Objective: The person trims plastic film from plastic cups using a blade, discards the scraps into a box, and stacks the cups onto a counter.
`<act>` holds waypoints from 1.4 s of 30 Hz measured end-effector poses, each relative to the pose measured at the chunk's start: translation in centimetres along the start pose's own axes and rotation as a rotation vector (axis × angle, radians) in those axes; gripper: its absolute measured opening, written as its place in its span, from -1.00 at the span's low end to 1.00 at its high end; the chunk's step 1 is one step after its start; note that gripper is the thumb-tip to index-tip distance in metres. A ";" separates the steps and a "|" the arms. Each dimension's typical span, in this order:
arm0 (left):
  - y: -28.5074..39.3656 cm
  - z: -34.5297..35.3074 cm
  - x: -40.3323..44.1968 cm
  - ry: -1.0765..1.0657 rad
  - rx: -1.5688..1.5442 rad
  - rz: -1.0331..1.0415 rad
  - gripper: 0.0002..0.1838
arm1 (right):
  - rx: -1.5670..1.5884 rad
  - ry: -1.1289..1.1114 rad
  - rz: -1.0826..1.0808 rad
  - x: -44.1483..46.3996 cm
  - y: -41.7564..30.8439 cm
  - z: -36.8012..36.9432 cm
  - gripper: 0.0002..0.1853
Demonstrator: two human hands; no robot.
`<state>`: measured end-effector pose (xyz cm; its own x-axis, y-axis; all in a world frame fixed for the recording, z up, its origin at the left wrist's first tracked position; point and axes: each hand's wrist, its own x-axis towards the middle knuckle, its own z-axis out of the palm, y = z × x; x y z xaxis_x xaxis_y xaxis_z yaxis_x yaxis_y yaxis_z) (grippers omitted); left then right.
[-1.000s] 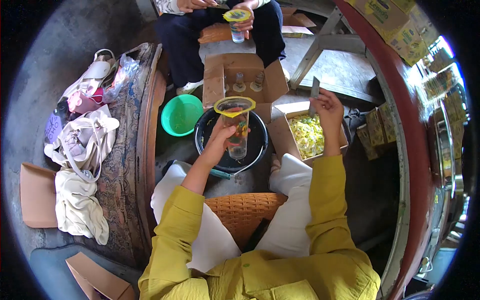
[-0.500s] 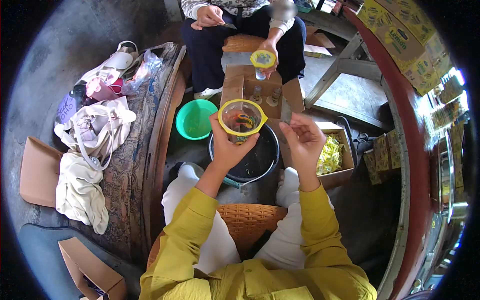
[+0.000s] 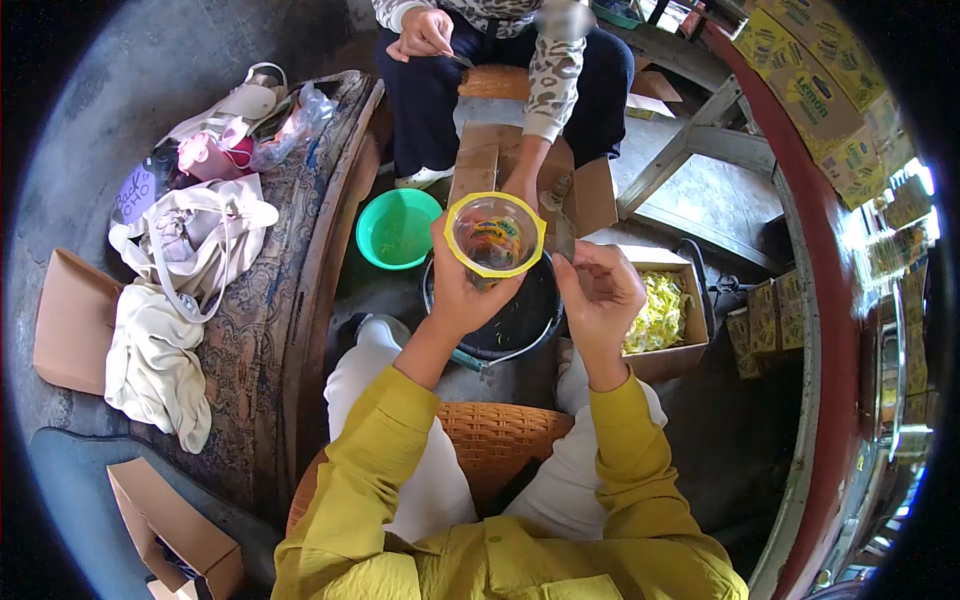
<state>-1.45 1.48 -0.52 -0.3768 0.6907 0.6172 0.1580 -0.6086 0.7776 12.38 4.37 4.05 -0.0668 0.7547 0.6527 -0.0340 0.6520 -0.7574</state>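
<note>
Cup (image 3: 494, 236), clear with yellow rim, is above the black bucket (image 3: 500, 338), opening turned toward camera, dark and colored marks showing in it. Left hand (image 3: 463, 290) has its grip closed around cup, fingers on the near and left sides. Right hand (image 3: 604, 298) is just right of cup, above bucket's right side, grip pinched on a flat gray blade (image 3: 565, 238), which points away from the person; can't tell if blade touches cup. Green basin (image 3: 392, 230) on floor, left of bucket and a bit farther out. Small carton (image 3: 672, 362) right of bucket, holds yellow scraps (image 3: 660, 314). Open cardboard box (image 3: 597, 198) just beyond bucket, partly hidden behind cup. Co-worker's one hand (image 3: 523, 182) reaches down at that box, grip hidden; other hand (image 3: 425, 36) pinches a thin tool (image 3: 462, 60), well beyond bucket. Patterned bench (image 3: 262, 350) left of bucket, bags (image 3: 195, 232) on it.
</note>
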 end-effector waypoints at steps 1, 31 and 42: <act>-0.1 0.0 -0.1 -0.007 0.009 -0.001 -0.19 | -0.006 -0.004 -0.015 -0.2 0.2 0.0 -0.79; 2.6 -2.1 0.6 -0.560 -0.426 -0.518 -0.27 | -0.535 -0.356 -0.623 2.2 1.0 -3.4 -0.75; 3.1 -2.1 0.5 -0.548 -0.423 -0.579 -0.29 | -0.549 -0.385 -0.649 2.0 0.9 -3.0 -0.74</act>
<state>-3.06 -0.87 1.91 0.2120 0.9571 0.1974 -0.3111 -0.1253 0.9421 15.22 6.67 4.71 -0.5293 0.2181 0.8199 0.2888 0.9550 -0.0676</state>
